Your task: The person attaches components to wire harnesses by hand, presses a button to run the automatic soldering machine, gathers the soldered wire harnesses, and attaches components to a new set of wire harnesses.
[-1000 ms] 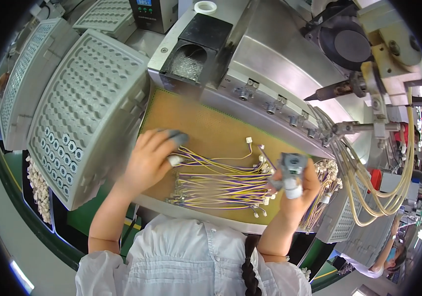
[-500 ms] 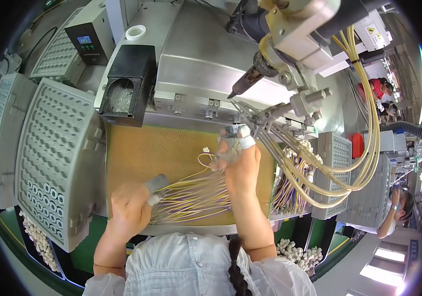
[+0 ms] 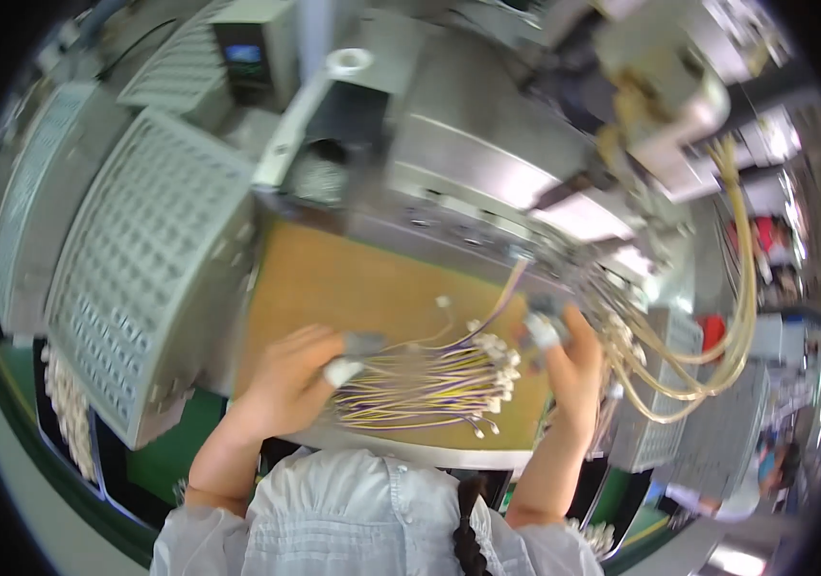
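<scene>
Yellow and purple wires [image 3: 420, 389] lie in a flat bundle on the tan work mat [image 3: 305, 278], white connectors [image 3: 501, 370] at their right ends. At the bundle's left end is my left hand [image 3: 295, 379], with coverings on thumb and forefinger; those two fingers pinch the wires there. One wire pair [image 3: 506, 300] rises from the bundle to the metal fixture along the machine's front edge. My right hand [image 3: 569, 360], its fingertips also covered, is just right of the connectors, apart from the wire pair. Motion blurs its fingers; whether they hold anything is unclear.
A nozzle [image 3: 564, 192] and thin metal tubes with yellowish hoses [image 3: 741, 288] hang over the machine at right. A black box [image 3: 348, 125] of clear bits stands behind the mat. Grey perforated trays [image 3: 156, 250] are stacked at left. White connectors [image 3: 70, 413] fill a bin there.
The whole view has shifted and tilted. My right hand has moved right and down from the fixture, uncovering the connectors. A wire pair now reaches the fixture. My left hand stays at the wires' left end.
</scene>
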Tool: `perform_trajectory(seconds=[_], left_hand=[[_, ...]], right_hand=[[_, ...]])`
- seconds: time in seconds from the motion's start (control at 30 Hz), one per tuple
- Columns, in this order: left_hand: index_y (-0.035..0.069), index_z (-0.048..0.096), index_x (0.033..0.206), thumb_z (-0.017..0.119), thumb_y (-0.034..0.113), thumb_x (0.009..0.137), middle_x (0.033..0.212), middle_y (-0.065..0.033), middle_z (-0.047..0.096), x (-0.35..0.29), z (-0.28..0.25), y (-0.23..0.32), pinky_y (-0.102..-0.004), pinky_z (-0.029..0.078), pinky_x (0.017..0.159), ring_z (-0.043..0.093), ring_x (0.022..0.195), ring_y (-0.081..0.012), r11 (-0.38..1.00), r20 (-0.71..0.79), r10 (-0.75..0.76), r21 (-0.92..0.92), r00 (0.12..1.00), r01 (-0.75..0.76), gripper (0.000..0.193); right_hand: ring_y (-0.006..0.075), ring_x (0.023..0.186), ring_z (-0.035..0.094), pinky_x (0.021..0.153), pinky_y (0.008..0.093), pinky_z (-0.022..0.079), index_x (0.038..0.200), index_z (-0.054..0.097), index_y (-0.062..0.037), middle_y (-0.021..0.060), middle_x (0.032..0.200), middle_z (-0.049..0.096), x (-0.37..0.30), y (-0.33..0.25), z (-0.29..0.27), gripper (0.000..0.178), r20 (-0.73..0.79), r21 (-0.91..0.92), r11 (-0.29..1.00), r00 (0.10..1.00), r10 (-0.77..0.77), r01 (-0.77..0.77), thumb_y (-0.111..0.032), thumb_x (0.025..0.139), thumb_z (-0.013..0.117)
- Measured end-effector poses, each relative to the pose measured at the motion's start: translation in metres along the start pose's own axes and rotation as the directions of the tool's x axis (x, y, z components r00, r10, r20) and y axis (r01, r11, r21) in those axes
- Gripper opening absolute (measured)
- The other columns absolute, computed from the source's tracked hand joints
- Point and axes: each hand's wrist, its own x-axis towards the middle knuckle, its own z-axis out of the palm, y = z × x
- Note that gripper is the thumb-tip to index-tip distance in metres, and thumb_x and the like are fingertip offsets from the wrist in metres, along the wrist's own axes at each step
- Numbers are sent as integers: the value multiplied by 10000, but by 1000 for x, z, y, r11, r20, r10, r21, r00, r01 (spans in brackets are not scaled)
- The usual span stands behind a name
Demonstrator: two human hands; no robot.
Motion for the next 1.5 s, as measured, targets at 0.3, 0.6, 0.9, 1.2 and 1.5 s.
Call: perform_trajectory(seconds=[0.3,0.6,0.9,1.2,1.5], left_hand=[[64,610,1019,662,111,692,943,-134,629,-32,-33,20,-433,483,748,607,890,-330,787,-152,-403,445,903,426,335],[0,549,1212,584,26,785,1210,-172,576,-153,-198,-115,-424,364,1011,452,1184,-375,102,-394,-98,910,914,403,429],[-4,497,1269,668,45,748,1106,-143,615,-98,-141,-57,-318,474,803,588,931,-217,799,-734,-158,297,660,522,551],[16,632,1093,647,-27,799,1138,-131,559,12,11,16,-333,487,847,588,985,-219,886,-57,10,-463,998,-35,297],[15,644,1038,684,27,782,1068,-144,612,6,35,13,-347,481,821,599,978,-254,925,-17,170,-341,985,-166,259]], right_hand=[[280,625,649,556,334,495,994,616,-4,118,703,638,-20,-11,77,209,356,-178,705,713,-604,687,-77,804,665],[141,535,580,502,297,461,1043,623,-23,90,656,629,-4,20,17,182,-164,-379,895,935,-314,234,-72,867,618],[121,604,611,551,244,499,887,654,0,39,742,660,-15,-4,53,187,307,-149,861,851,-427,486,-158,818,728],[207,546,504,516,306,436,807,620,-10,98,691,590,-22,-5,51,276,313,-75,891,859,-405,447,-248,786,758],[149,508,448,464,296,368,773,626,-2,59,608,527,-24,-6,37,234,421,135,874,771,-477,467,-182,776,776]])
